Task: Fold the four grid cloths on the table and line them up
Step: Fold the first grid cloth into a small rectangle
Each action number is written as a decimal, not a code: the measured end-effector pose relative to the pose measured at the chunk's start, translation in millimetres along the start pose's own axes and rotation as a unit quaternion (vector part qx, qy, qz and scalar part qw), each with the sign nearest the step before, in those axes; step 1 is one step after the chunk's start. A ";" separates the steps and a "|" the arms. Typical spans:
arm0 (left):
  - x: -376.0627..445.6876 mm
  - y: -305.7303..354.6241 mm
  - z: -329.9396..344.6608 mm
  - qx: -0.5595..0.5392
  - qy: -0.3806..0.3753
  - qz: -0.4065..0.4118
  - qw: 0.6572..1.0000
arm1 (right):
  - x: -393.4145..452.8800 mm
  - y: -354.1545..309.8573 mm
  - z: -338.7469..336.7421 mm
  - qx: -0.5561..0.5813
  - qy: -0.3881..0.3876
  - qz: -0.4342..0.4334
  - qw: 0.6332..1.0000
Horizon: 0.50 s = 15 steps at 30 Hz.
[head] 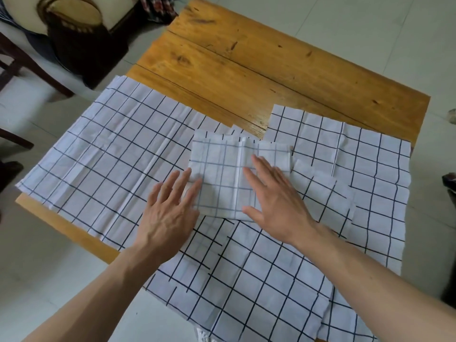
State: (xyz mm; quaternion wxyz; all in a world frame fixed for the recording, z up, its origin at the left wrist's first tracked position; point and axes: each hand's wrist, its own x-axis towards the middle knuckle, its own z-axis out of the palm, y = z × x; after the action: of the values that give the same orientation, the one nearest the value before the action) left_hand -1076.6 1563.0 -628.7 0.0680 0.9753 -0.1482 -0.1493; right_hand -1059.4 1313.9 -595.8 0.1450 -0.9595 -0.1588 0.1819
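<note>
Head view, reading left to right. Dark wooden chair frame stands on the pale tiled floor at the far left, beside a dark woven basket at the upper left. Orange-brown plank table fills the centre, its far half bare.

Large white cloth with a dark grid, spread flat, covers the left part of the table; its left edge reaches the table's left side. Left hand lies palm down with fingers straight and spread, holding nothing; its fingertips rest at the left edge of the small folded white grid cloth. That folded cloth is a compact rectangle at the table's centre, lying on top of the spread cloths, with its paler side and a white seam up.

Right hand presses flat on the right half of the folded cloth, fingers straight and together, gripping nothing. The two hands are apart, one at each side of the fold.

Second white grid cloth at the near edge lies open beneath both forearms and hangs over the table's near side. Third white grid cloth on the right lies open, with one corner flap turned over near the right wrist, and reaches the table's right edge.
</note>
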 end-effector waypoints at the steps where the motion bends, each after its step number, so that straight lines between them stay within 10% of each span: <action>1: 0.9 -0.1 -3.7 0.007 0.010 0.015 1.000 | 1.2 -2.6 4.3 0.009 -0.002 0.005 1.000; 15: 32.2 26.6 -26.3 0.135 -0.061 0.180 0.973 | 6.9 3.8 14.6 0.053 -0.007 0.058 0.997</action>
State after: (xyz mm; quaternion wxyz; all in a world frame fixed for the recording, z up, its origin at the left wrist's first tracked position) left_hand -1046.2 1530.2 -607.9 -0.0476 0.9219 -0.3436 -0.1728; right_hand -1058.1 1316.2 -612.2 0.1837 -0.9568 -0.0943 0.2047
